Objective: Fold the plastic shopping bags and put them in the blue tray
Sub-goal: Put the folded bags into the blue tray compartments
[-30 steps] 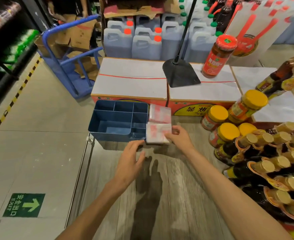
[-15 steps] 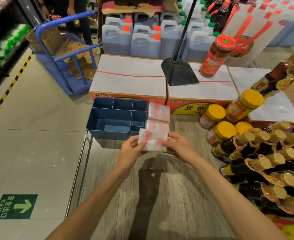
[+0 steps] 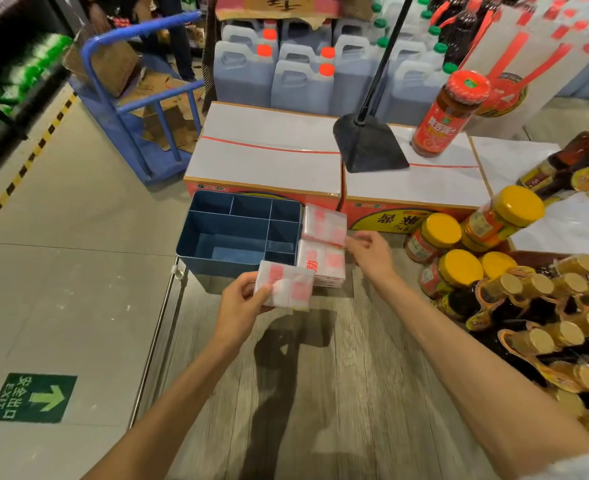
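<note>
Now folded bag, gripped by left hand

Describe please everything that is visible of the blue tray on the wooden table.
The blue tray is a rectangular open box, seemingly hard plastic or metal, with thin inner walls that divide it into one large compartment and several small ones. Every compartment looks empty. It stands upright near the table's far left edge, before a carton. Stacks of folded bags lie against its right wall. Neither hand touches it.
</note>
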